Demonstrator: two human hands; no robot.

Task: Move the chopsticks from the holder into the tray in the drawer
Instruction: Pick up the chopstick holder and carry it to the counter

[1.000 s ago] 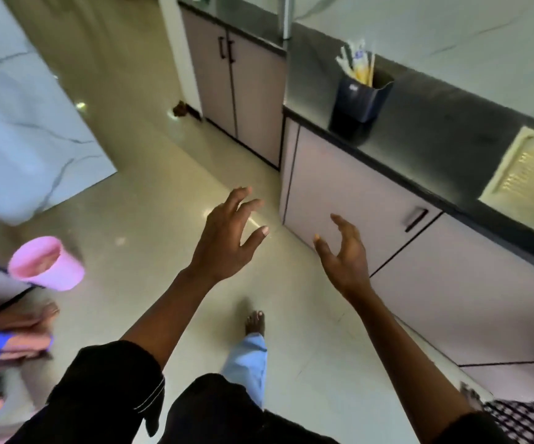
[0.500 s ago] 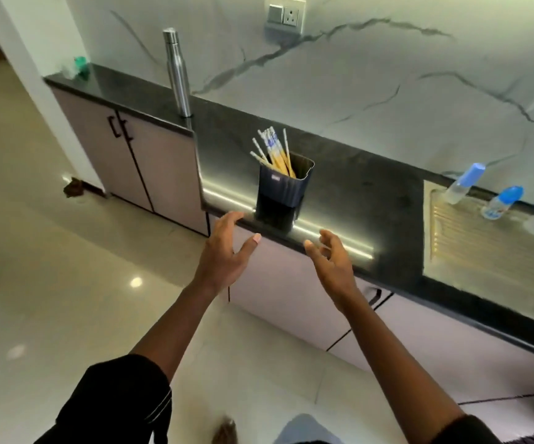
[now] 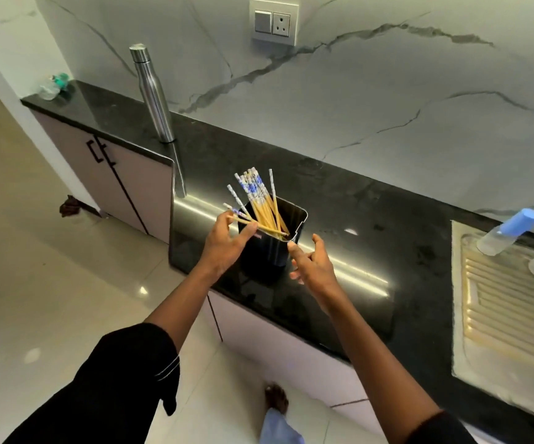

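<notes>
Several chopsticks (image 3: 260, 200), yellow with blue-and-white tops, stand fanned out in a dark square holder (image 3: 272, 251) near the front edge of the black countertop (image 3: 371, 238). My left hand (image 3: 227, 245) is at the holder's left side, thumb and fingers pinched on the lowest leaning chopsticks. To the holder's right, my right hand (image 3: 313, 267) hovers with fingers spread and nothing in it, a fingertip close to the rim. No open drawer or tray is in view.
A tall steel bottle (image 3: 152, 94) stands behind and left of the holder. A sink drainboard (image 3: 509, 315) with plastic bottles (image 3: 509, 232) lies to the right. Closed cabinet fronts (image 3: 291, 347) run under the counter. My foot (image 3: 276, 398) is on the tiled floor.
I have stepped up to the counter. Both hands rose from below the counter edge to the holder, and my left hand closed on the leaning chopsticks.
</notes>
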